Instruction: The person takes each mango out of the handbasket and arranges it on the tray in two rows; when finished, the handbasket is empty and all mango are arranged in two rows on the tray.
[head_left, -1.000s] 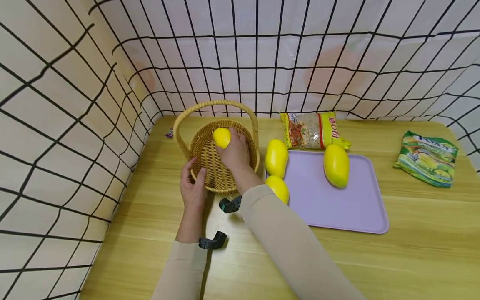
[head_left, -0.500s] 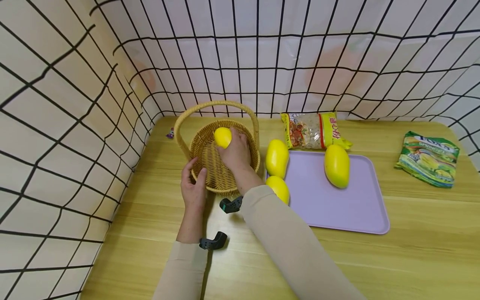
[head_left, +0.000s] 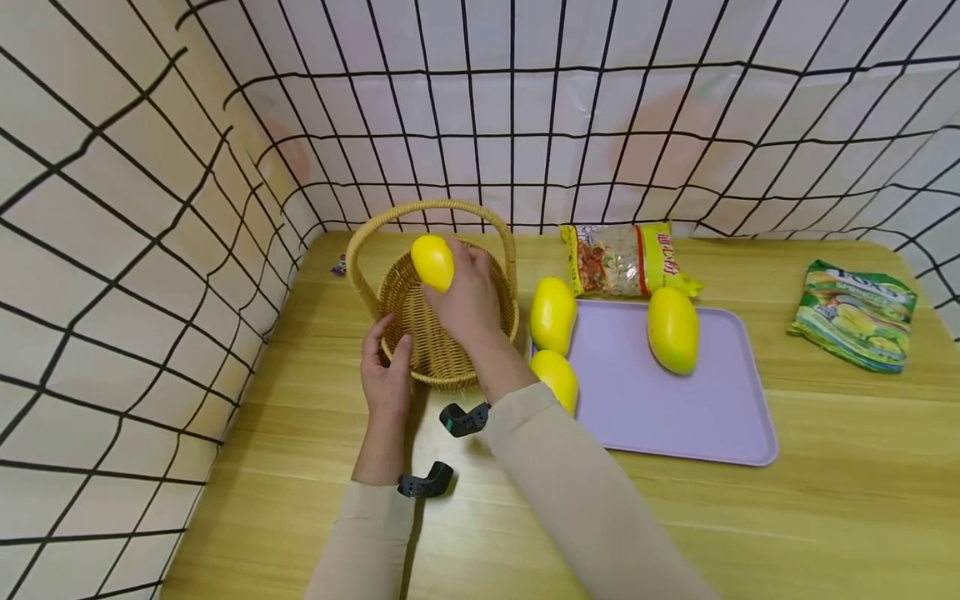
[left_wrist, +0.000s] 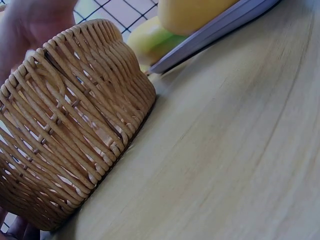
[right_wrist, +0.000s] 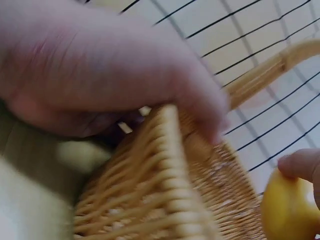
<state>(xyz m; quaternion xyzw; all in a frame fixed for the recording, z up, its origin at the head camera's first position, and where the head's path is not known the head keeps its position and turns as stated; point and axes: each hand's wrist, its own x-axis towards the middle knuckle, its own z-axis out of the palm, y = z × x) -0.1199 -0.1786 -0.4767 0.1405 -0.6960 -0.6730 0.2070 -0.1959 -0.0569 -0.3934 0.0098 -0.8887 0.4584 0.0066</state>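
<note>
A wicker basket [head_left: 429, 333] with a tall arched handle stands on the wooden table. My left hand [head_left: 387, 375] grips its near left rim, thumb inside and fingers outside. Over the basket's interior, my right hand [head_left: 471, 302] holds a yellow mango [head_left: 433, 262] by its side. The right wrist view shows fingertips on that mango [right_wrist: 289, 212] beyond the basket wall [right_wrist: 175, 185]. In the left wrist view, the woven side of the basket [left_wrist: 75, 115] hides most of the left hand.
Right of the basket, two mangoes [head_left: 553, 317] lie at the left edge of a purple tray [head_left: 660, 425]; another mango [head_left: 672, 332] rests on it. Behind is a yellow food bag [head_left: 622, 260]; a green packet [head_left: 855, 318] lies far right. Black wire grid [head_left: 513, 125] surrounds the table.
My right hand has lifted the mango slightly, up and to the left, and turned it a little. The left hand and the basket stay where they were.
</note>
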